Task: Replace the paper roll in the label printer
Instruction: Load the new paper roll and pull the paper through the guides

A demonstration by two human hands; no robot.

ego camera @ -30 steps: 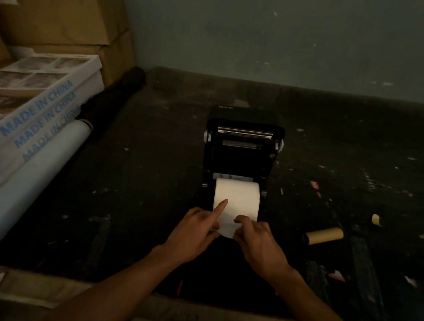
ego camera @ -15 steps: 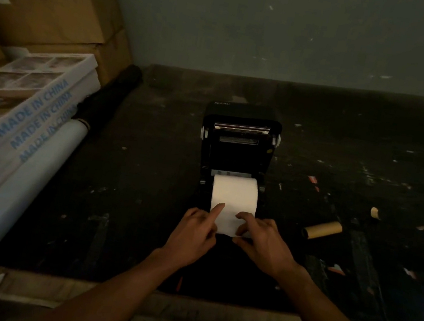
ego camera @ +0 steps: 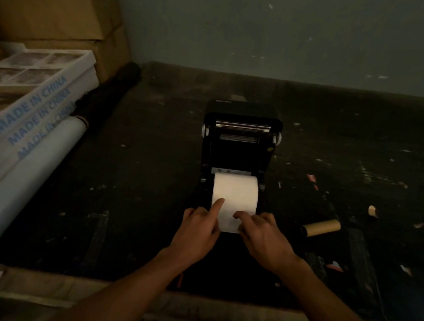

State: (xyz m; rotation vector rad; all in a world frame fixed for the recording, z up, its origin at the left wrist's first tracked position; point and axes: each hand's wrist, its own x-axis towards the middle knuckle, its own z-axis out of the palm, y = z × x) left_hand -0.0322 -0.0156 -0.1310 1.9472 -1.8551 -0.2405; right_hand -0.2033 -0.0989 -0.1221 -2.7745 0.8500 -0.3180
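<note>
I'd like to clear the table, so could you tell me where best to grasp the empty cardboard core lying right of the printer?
Probably pinch the cardboard core across its middle from above: it lies flat, tilted, on the table, its long sides unobstructed.

My white paper roll (ego camera: pixel 235 192) sits in the black label printer (ego camera: pixel 238 148), lid open, free end drawn forward.
</note>
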